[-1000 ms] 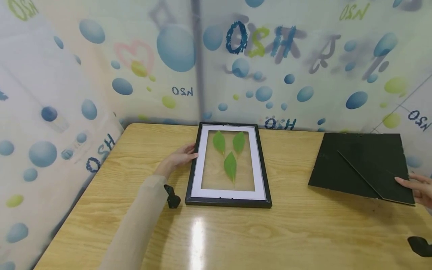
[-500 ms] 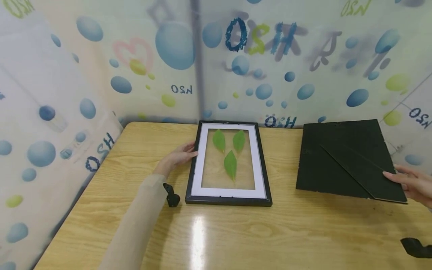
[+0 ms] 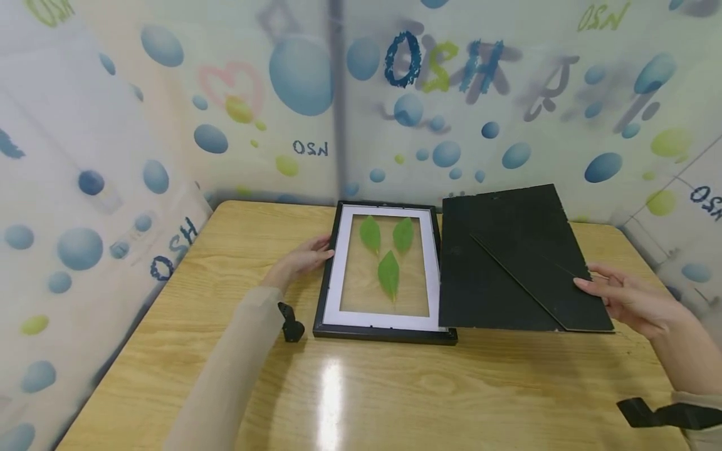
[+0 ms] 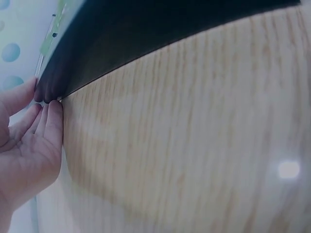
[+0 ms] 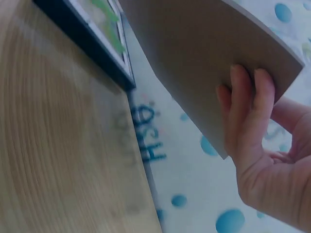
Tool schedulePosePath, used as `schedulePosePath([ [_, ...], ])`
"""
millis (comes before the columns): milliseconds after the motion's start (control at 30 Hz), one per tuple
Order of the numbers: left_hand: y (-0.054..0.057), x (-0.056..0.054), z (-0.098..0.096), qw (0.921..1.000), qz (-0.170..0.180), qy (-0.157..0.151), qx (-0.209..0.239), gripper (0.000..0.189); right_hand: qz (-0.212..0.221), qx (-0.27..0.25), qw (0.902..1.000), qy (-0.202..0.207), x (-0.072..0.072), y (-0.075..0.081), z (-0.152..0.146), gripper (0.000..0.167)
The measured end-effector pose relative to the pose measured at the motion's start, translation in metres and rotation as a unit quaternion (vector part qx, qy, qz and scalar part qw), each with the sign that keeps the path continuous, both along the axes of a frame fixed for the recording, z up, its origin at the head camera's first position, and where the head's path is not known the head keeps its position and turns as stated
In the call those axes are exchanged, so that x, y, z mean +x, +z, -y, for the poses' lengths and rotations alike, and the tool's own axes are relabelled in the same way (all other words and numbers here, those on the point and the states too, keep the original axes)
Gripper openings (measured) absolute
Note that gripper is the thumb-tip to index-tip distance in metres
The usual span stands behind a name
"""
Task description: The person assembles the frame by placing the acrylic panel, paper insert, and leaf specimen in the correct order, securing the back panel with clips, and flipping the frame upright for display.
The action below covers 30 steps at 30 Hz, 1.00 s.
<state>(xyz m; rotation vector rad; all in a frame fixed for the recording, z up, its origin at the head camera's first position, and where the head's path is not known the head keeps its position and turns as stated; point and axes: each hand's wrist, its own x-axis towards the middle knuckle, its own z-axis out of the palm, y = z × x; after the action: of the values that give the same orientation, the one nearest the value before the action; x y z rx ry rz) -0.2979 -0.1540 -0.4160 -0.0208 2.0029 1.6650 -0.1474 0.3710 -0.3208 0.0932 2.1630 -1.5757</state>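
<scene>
I have the tabletop (image 3: 395, 394) filling most of the lower view. Next in size come the board (image 3: 479, 288) and the frame (image 3: 372, 334). The frame lies flat left of the tabletop's middle, its far end close to the back edge, its long axis running from back edge toward front. The board is held raised and tilted over the right half; its left edge covers a strip of the frame's right side in my head view, but I cannot tell whether they touch. The tilt keeps me from reading its long axis.

I judge that offset to be what matters: the board is right of the frame and above it. My left hand (image 3: 301, 258) is nearer the frame, pinching its left side between thumb and fingertips. My right hand (image 3: 637, 304) pinches the board's right edge, thumb on the black face, fingers behind, well apart from the frame. Smallest, three leaves (image 3: 388, 275) show inside the frame's white mat (image 3: 361, 318).
</scene>
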Motion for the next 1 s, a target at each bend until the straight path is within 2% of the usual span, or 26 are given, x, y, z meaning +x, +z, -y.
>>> schedulePosePath([
  [133,0.002,0.001,-0.002,0.9999,0.006,0.013,0.002,0.064,0.035,-0.116,0.9925,0.015,-0.009,-0.003,0.029,0.085],
  [200,0.002,0.001,-0.003,0.9998,0.006,0.017,0.004,0.063,0.051,-0.152,0.9869,0.021,-0.012,-0.004,0.046,0.087],
  [433,0.002,0.002,-0.004,0.9996,0.001,0.014,0.025,0.062,0.077,-0.152,0.9851,0.027,-0.020,-0.009,0.103,0.093],
  [600,0.001,0.003,-0.003,0.9997,-0.003,0.018,0.018,0.062,0.076,-0.155,0.9843,0.037,-0.029,-0.020,0.132,0.092],
  [833,-0.005,0.001,-0.003,0.9987,-0.009,0.014,0.047,0.061,0.082,-0.200,0.9750,0.050,-0.041,-0.034,0.158,0.086],
  [1000,-0.004,0.002,-0.001,0.9987,-0.009,0.012,0.049,0.061,0.085,-0.201,0.9746,0.048,-0.049,-0.041,0.168,0.081],
])
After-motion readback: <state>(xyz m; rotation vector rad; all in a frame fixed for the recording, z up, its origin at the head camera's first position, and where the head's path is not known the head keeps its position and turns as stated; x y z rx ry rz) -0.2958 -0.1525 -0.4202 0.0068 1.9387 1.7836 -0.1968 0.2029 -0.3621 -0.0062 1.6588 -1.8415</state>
